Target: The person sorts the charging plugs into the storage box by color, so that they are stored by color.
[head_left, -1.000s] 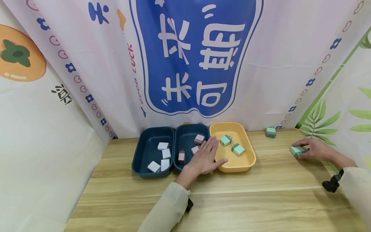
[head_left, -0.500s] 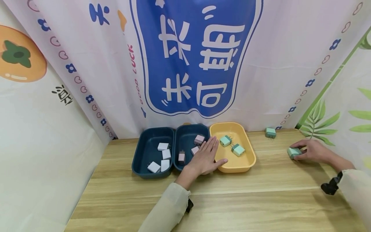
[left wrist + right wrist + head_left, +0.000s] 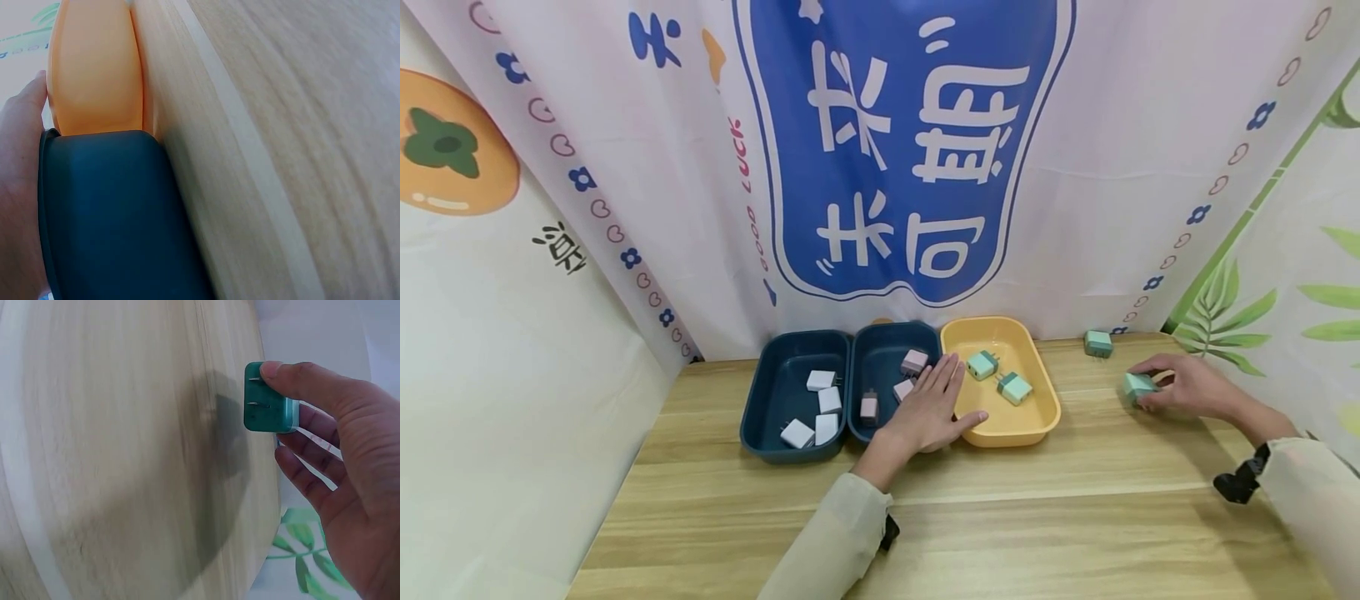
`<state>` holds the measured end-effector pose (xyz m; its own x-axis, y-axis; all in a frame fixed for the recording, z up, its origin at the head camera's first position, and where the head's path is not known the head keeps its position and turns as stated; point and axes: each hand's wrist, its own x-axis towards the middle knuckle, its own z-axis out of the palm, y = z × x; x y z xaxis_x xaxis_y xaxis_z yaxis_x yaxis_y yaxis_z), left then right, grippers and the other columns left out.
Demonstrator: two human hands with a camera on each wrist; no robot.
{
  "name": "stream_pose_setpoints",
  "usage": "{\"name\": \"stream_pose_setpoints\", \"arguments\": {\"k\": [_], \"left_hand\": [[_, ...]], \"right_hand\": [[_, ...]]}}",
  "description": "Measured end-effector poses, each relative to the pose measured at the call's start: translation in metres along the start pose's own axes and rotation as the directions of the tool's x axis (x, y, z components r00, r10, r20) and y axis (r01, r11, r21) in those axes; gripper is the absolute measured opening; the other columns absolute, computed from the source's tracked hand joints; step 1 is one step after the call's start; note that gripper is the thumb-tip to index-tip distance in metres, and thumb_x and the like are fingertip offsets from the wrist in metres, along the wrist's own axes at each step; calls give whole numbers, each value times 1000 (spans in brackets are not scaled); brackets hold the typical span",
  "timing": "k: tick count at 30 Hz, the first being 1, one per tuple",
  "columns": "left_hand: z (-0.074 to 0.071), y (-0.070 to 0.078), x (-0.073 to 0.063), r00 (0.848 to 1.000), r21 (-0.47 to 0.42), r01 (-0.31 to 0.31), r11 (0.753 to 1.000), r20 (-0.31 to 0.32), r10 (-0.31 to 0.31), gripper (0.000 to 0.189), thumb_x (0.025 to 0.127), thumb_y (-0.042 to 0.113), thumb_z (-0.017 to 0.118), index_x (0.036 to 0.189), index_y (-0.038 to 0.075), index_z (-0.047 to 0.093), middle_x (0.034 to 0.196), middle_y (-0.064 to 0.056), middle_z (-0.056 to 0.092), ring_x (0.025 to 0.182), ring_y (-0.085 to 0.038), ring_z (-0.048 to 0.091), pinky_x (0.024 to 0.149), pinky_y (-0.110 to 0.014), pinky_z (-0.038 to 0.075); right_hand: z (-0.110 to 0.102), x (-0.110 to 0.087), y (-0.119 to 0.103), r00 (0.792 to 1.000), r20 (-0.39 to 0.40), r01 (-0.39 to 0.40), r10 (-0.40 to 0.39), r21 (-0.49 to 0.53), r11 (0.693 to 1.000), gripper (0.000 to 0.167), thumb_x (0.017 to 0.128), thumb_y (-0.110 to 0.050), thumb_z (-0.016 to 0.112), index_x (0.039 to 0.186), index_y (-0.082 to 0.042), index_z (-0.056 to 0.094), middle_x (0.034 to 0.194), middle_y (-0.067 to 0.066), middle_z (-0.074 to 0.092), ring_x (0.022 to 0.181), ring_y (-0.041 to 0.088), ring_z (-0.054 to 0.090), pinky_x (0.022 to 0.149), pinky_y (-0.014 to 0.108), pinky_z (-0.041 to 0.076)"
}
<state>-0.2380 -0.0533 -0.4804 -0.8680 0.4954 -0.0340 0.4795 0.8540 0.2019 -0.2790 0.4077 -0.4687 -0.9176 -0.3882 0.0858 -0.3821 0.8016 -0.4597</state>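
Note:
My right hand [image 3: 1195,385] pinches a green plug charger [image 3: 269,403] between thumb and fingers; its two metal prongs show in the right wrist view. In the head view this charger is above the right part of the table. My left hand [image 3: 925,408] lies with straight fingers across the rims of the middle blue tray [image 3: 880,333] and the yellow tray [image 3: 1047,421]. Two green chargers [image 3: 1015,388] lie in the yellow tray. Pink chargers [image 3: 868,408] lie in the middle tray, partly hidden by my left hand.
A second blue tray [image 3: 760,417] on the left holds several white chargers [image 3: 797,432]. Another green charger [image 3: 1098,343] stands at the table's back edge, right of the yellow tray. A printed curtain [image 3: 1052,250] hangs right behind the trays and the wooden table [image 3: 1000,533].
My right hand has moved left across the table with the green plug charger in its fingers, closer to the yellow tray. The left hand has stayed on the trays.

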Motion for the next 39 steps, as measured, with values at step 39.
{"name": "stream_pose_setpoints", "arguments": {"k": [39], "left_hand": [[0,0,-1,1000,-26,4,1000,-2,-4,96,105,75,30,171,11,5,179,-3,-4,164,-16,-7,133,-38,1]], "right_hand": [[10,33,-75,962,-127,245,-242,9,969,46,78,-15,95,119,-5,78,112,10,75,93,16,69,80,42,64]]}}
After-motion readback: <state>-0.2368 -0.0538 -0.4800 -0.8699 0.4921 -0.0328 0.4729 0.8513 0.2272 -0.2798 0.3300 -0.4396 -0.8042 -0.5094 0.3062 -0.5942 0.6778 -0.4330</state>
